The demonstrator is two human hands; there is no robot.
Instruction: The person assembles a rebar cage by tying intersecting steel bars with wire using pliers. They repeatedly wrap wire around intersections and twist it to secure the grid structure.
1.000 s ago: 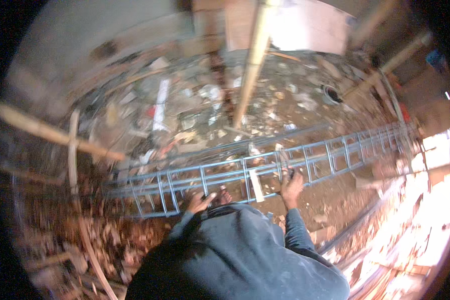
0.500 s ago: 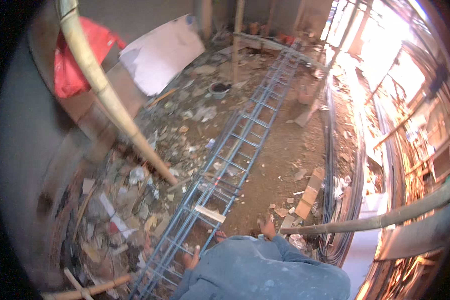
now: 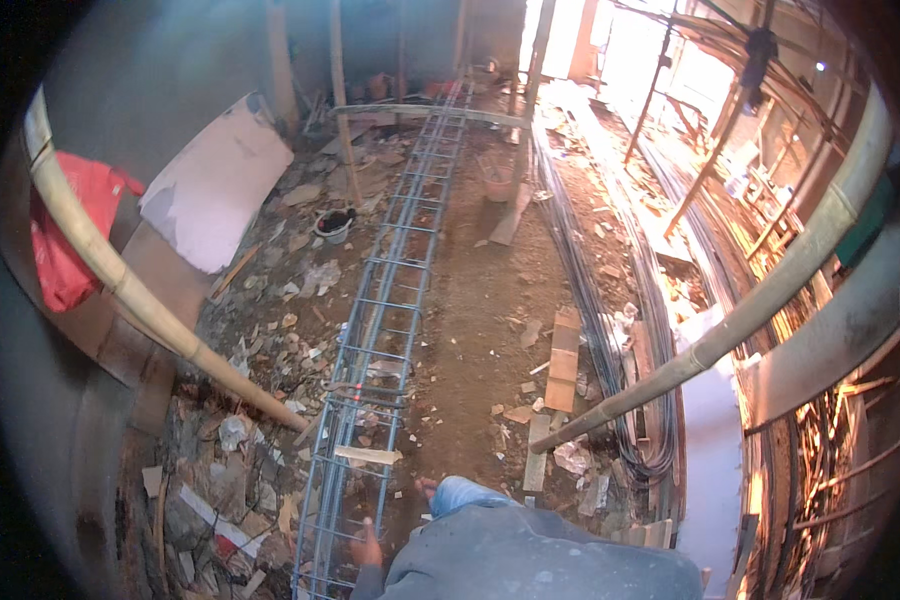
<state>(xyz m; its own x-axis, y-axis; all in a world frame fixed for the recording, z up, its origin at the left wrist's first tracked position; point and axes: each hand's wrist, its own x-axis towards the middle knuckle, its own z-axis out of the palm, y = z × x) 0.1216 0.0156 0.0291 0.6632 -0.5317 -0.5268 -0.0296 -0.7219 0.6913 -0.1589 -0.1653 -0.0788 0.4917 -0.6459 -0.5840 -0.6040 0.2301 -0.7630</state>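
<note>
A long blue-grey steel rebar cage (image 3: 410, 270) lies on the dirt, running from the lower left of me toward the far wall. My left hand (image 3: 367, 546) is at its right-hand edge near the bottom of the view, thumb pointing up, its other fingers appearing curled on a side bar and partly hidden. A short pale wooden strip (image 3: 368, 455) lies across the cage just ahead of that hand. Red-handled pliers or a similar tool (image 3: 348, 388) seem to rest further along it. My right hand is out of sight behind my grey sleeve and body.
Bamboo poles slant down at left (image 3: 160, 330) and right (image 3: 710, 350). Bundled steel rods (image 3: 580, 270) lie along the right side. Rubble (image 3: 260, 370) covers the left ground. A pale board (image 3: 220, 180), red sheet (image 3: 80, 225), bucket (image 3: 334, 226) and wooden plank (image 3: 563, 360) are around.
The view has swung to the right, so the cage now stands more upright in it. My right hand, seen earlier with fingers forward, has dropped out of sight. My left hand stays by the cage.
</note>
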